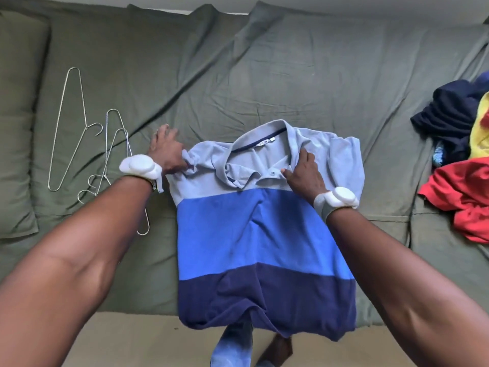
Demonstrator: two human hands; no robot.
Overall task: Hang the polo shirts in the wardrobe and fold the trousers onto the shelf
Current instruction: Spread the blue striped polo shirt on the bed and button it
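Note:
A polo shirt [254,229] in three blue bands, pale at the collar and navy at the hem, lies face up on the green sofa, its hem hanging over the front edge. My left hand [168,152] pinches the shirt's left shoulder fabric. My right hand [304,168] rests flat on the shirt just right of the collar and placket, fingers straight. Three wire hangers [105,160] lie on the cushion to the left of my left hand, one of them partly under my wrist.
A heap of clothes lies at the right end of the sofa: a navy garment [449,112], a red one [465,197] and a yellow one [481,131]. The sofa [264,75] has a green cover and a cushion [16,123] at far left. Beige floor [132,340] shows below.

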